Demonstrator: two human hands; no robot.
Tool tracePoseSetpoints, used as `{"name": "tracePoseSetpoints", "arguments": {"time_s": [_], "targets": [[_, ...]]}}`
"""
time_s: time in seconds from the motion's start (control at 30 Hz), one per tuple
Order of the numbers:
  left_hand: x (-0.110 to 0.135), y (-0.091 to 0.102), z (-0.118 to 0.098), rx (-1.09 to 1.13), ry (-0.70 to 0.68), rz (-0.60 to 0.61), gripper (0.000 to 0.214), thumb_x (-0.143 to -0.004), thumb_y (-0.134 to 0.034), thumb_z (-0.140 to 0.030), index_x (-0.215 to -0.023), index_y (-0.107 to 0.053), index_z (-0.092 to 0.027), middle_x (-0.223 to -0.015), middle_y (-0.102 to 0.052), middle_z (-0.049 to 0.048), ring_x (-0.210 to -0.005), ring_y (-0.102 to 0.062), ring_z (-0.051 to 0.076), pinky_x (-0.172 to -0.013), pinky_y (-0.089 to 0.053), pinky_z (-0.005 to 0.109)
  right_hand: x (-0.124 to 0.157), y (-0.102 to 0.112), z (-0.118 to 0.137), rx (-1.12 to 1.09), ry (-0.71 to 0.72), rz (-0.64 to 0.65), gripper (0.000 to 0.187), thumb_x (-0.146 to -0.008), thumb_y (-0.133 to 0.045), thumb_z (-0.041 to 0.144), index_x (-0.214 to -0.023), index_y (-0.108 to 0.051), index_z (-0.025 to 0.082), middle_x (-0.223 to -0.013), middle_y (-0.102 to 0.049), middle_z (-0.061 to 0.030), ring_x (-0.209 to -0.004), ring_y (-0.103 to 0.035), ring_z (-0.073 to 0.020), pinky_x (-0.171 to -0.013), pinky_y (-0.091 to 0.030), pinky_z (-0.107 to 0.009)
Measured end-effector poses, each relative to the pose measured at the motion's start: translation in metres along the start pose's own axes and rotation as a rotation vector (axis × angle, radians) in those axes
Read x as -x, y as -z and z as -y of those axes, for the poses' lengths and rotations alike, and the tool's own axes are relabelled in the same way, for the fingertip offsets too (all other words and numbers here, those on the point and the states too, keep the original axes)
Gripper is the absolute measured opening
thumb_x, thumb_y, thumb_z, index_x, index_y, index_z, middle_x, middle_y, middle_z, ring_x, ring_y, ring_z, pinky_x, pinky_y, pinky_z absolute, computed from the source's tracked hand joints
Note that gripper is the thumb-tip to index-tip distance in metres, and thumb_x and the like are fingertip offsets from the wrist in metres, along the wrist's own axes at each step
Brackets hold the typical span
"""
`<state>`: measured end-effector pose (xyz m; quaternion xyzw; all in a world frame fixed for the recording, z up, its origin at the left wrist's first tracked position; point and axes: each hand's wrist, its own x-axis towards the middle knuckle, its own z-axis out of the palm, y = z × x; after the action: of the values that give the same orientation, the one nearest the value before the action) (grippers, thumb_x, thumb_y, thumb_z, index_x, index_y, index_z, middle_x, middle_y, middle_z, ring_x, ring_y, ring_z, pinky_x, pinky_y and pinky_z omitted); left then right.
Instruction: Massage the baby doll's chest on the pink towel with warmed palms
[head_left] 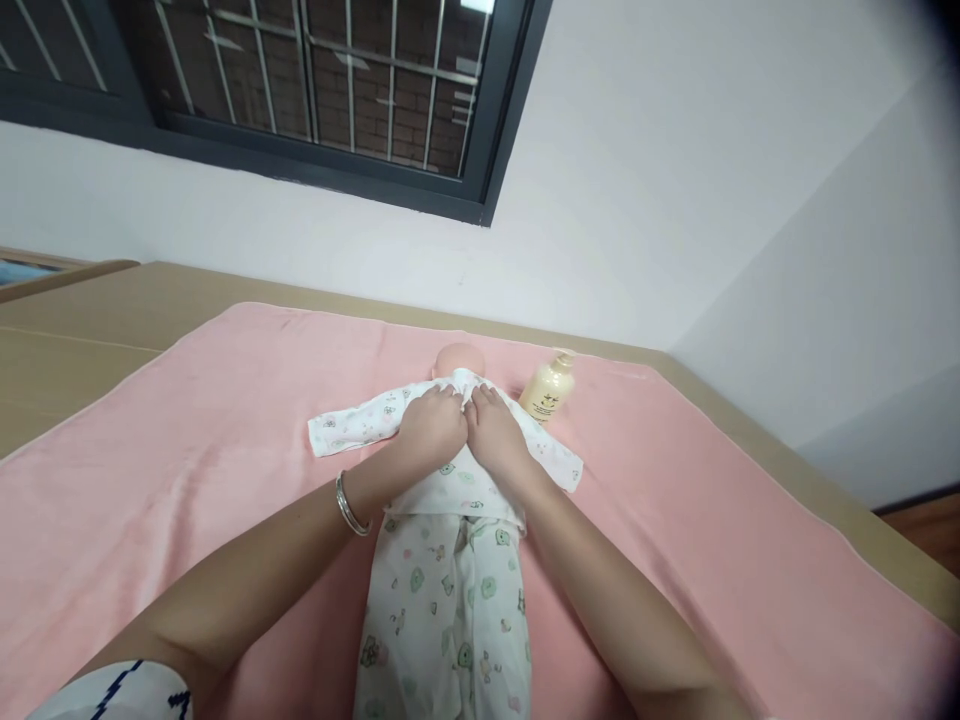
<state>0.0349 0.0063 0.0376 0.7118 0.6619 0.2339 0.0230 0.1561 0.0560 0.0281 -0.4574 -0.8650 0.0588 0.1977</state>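
A baby doll lies on its back, its bald head (pixel 459 358) at the far end and its face mostly out of sight. It wears a white printed baby top (pixel 352 428) with the sleeves spread out to both sides, and white baby trousers (pixel 442 610) with green prints. At the upper chest, just below the neck, my left hand (pixel 435 430) is closed on the front of the top. My right hand (pixel 495 428) grips the top right beside it, the two hands almost touching. The fingertips are partly hidden in the cloth.
A pale yellow pump bottle (pixel 550 388) rests tilted near the doll's right-hand sleeve. Beneath everything is a pink blanket (pixel 247 400) over a wooden surface (pixel 97 310). A white wall (pixel 600 200) and a dark-framed barred window (pixel 322 150) stand behind.
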Motion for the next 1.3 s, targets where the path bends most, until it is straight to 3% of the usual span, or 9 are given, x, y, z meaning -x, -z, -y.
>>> {"name": "tracePoseSetpoints", "arguments": {"time_s": [0.17,0.3,0.4,0.7,0.87,0.97,1.1,1.2,1.3], "targets": [[-0.011,-0.013,0.016,0.061,0.012,-0.063,0.039,-0.095,-0.033,-0.021,-0.118,-0.062,-0.009,-0.132,-0.062,0.0162,-0.127,-0.054,0.029,-0.112,-0.039,0.045,0.012,0.008,0.019,0.011,-0.037,0.075,0.049,-0.099,-0.032,0.02,-0.144,-0.046,0.005,-0.149,-0.044,-0.0207,-0.142,-0.037,-0.0331,-0.118,-0.029,-0.046],[-0.01,-0.03,0.018,0.05,0.052,-0.132,0.047,-0.097,-0.031,-0.022,-0.136,-0.052,-0.008,-0.145,-0.052,0.0151,-0.139,-0.043,0.03,-0.117,-0.033,0.049,-0.001,0.003,0.001,-0.093,-0.016,0.027,0.049,-0.098,-0.034,0.022,-0.143,-0.048,0.008,-0.151,-0.043,-0.0172,-0.143,-0.036,-0.0288,-0.12,-0.027,-0.045],[-0.008,-0.035,0.017,0.049,0.058,-0.155,0.046,-0.096,-0.036,-0.023,-0.137,-0.052,-0.011,-0.146,-0.053,0.013,-0.14,-0.042,0.03,-0.118,-0.033,0.049,-0.011,-0.005,-0.015,-0.142,-0.029,0.002,0.051,-0.097,-0.037,0.028,-0.143,-0.048,0.008,-0.152,-0.043,-0.0158,-0.144,-0.035,-0.0281,-0.12,-0.026,-0.045],[-0.001,-0.03,0.005,0.026,0.075,-0.163,0.046,-0.097,-0.033,-0.024,-0.136,-0.054,-0.009,-0.144,-0.054,0.0154,-0.14,-0.043,0.031,-0.116,-0.034,0.05,-0.011,-0.004,-0.02,-0.152,0.053,-0.032,0.045,-0.096,-0.038,0.027,-0.135,-0.056,0.01,-0.144,-0.052,-0.016,-0.138,-0.042,-0.0261,-0.119,-0.027,-0.043],[0.002,-0.027,0.001,0.049,0.051,-0.176,0.043,-0.097,-0.035,-0.024,-0.132,-0.056,-0.012,-0.142,-0.056,0.0153,-0.139,-0.043,0.029,-0.116,-0.034,0.049,-0.015,0.004,-0.029,-0.19,0.118,0.027,0.041,-0.097,-0.04,0.031,-0.13,-0.059,0.016,-0.144,-0.053,-0.0123,-0.139,-0.041,-0.025,-0.117,-0.029,-0.044],[-0.005,-0.021,0.011,0.105,0.036,-0.135,0.041,-0.095,-0.038,-0.024,-0.129,-0.059,-0.014,-0.14,-0.058,0.0132,-0.136,-0.047,0.028,-0.116,-0.035,0.046,-0.011,0.003,-0.022,-0.101,0.072,0.027,0.046,-0.099,-0.035,0.029,-0.137,-0.052,0.01,-0.146,-0.049,-0.0165,-0.141,-0.039,-0.027,-0.117,-0.028,-0.045],[-0.019,-0.011,0.031,0.216,0.077,-0.051,0.038,-0.094,-0.04,-0.029,-0.12,-0.063,-0.015,-0.132,-0.064,0.0125,-0.125,-0.056,0.026,-0.109,-0.042,0.04,0.004,-0.004,0.006,0.032,-0.038,-0.002,0.052,-0.1,-0.031,0.027,-0.145,-0.043,0.005,-0.149,-0.044,-0.0217,-0.142,-0.035,-0.032,-0.118,-0.025,-0.049],[-0.023,-0.008,0.038,0.262,0.095,-0.021,0.034,-0.095,-0.039,-0.03,-0.11,-0.066,-0.016,-0.124,-0.067,0.011,-0.117,-0.061,0.024,-0.102,-0.046,0.036,0.014,-0.006,0.023,0.071,-0.019,-0.016,0.054,-0.099,-0.034,0.029,-0.147,-0.042,0.004,-0.153,-0.038,-0.0219,-0.146,-0.028,-0.0352,-0.119,-0.021,-0.05],[-0.019,-0.013,0.032,0.156,0.11,-0.05,0.036,-0.096,-0.035,-0.027,-0.112,-0.064,-0.012,-0.123,-0.067,0.0147,-0.117,-0.06,0.025,-0.103,-0.045,0.039,0.014,-0.005,0.02,0.035,0.028,0.022,0.054,-0.097,-0.037,0.027,-0.147,-0.043,0.005,-0.154,-0.038,-0.0199,-0.146,-0.028,-0.034,-0.12,-0.02,-0.049]]}}
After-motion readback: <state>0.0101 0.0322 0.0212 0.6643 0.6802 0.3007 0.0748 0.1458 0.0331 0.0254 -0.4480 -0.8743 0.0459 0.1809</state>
